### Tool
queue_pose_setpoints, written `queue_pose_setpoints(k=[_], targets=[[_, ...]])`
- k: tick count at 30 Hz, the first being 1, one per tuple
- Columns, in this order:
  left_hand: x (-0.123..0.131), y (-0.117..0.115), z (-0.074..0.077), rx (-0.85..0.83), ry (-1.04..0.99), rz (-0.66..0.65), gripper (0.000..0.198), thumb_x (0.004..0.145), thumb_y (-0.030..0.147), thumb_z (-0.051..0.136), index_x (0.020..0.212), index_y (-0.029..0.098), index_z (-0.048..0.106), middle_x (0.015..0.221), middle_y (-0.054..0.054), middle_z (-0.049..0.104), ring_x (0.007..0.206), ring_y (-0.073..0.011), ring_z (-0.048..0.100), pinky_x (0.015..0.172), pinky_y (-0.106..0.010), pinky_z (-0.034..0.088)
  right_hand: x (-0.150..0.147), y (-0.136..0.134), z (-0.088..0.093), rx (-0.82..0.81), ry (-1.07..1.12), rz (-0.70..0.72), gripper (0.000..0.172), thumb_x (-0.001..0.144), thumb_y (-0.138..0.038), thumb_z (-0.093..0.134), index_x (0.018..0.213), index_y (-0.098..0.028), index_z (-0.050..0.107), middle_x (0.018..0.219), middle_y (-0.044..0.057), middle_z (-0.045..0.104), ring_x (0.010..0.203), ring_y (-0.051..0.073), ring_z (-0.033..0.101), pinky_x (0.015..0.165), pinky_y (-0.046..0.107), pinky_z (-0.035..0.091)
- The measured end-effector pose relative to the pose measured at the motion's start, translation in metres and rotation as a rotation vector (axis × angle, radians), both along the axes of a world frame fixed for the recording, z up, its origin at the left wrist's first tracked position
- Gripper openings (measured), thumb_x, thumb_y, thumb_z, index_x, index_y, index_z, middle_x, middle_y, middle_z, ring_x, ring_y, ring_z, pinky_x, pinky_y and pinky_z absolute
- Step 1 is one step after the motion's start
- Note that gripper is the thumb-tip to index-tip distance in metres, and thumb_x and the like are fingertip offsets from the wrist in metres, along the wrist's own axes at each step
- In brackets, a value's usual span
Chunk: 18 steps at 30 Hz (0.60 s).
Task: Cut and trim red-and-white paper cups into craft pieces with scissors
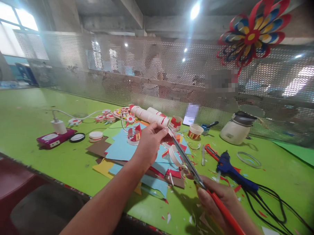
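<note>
My left hand [153,142] is raised over the middle of the table, thumb and fingers pinched on a small white piece [167,129], mostly hidden by the fingers. My right hand [215,194] is closed around the red handle of a pair of scissors [186,159]. Their long metal blades point up and away, with the tips at my left fingertips. Below lie light blue paper sheets [122,146] and a white ring cut from a paper cup [175,155]. Just left of my left hand sits a red-and-white cut cup [134,135].
A blue glue gun [234,171] with a black cable lies right, near a white pot [235,128] and a phone [190,114]. Stacked paper cups [149,116] lie behind. A purple power bank [55,137] is left. A perforated metal screen [134,70] borders the green table [57,167].
</note>
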<state>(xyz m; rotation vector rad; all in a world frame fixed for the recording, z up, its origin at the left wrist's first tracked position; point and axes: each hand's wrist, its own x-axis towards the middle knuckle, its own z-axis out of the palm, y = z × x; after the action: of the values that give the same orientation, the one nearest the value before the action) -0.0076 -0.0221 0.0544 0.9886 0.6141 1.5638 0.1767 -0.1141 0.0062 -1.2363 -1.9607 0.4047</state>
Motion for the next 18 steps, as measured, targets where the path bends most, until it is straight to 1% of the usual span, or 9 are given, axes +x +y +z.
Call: queue_pose_setpoints(k=[6, 11, 13, 18], targets=[[-0.006, 0.002, 0.001, 0.031, 0.044, -0.073, 0.013, 0.068, 0.017, 0.065, 0.064, 0.013, 0.053, 0.060, -0.001, 0.060, 0.054, -0.0126, 0.058, 0.061, -0.032, 0.050, -0.001, -0.002, 0.001, 0.001, 0.044, 0.006, 0.046, 0.084, -0.052, 0.044, 0.092, -0.016, 0.071, 0.048, -0.005, 0.037, 0.040, 0.009, 0.033, 0.039, 0.021, 0.028], [-0.012, 0.001, 0.005, 0.035, 0.088, -0.114, 0.012, 0.070, 0.014, 0.063, 0.064, 0.014, 0.052, 0.060, -0.002, 0.061, 0.053, -0.0129, 0.059, 0.060, -0.031, 0.049, -0.002, -0.005, -0.002, -0.066, 0.096, 0.001, 0.048, 0.084, -0.054, 0.044, 0.093, -0.016, 0.071, 0.048, -0.005, 0.034, 0.039, 0.009, 0.031, 0.036, 0.022, 0.024], [-0.013, 0.001, 0.006, 0.031, 0.102, -0.121, 0.012, 0.070, 0.014, 0.063, 0.064, 0.014, 0.052, 0.060, -0.003, 0.061, 0.053, -0.0129, 0.059, 0.059, -0.031, 0.049, -0.001, -0.006, -0.002, -0.083, 0.096, 0.003, 0.048, 0.084, -0.054, 0.043, 0.095, -0.016, 0.071, 0.048, -0.005, 0.034, 0.038, 0.009, 0.031, 0.035, 0.021, 0.024], [-0.013, 0.002, 0.006, 0.037, 0.101, -0.117, 0.013, 0.070, 0.012, 0.063, 0.062, 0.014, 0.052, 0.058, -0.002, 0.060, 0.051, -0.0118, 0.058, 0.058, -0.030, 0.049, 0.002, -0.004, -0.001, -0.068, 0.063, 0.009, 0.046, 0.083, -0.051, 0.046, 0.099, -0.016, 0.071, 0.047, -0.004, 0.041, 0.039, 0.010, 0.037, 0.037, 0.022, 0.028]])
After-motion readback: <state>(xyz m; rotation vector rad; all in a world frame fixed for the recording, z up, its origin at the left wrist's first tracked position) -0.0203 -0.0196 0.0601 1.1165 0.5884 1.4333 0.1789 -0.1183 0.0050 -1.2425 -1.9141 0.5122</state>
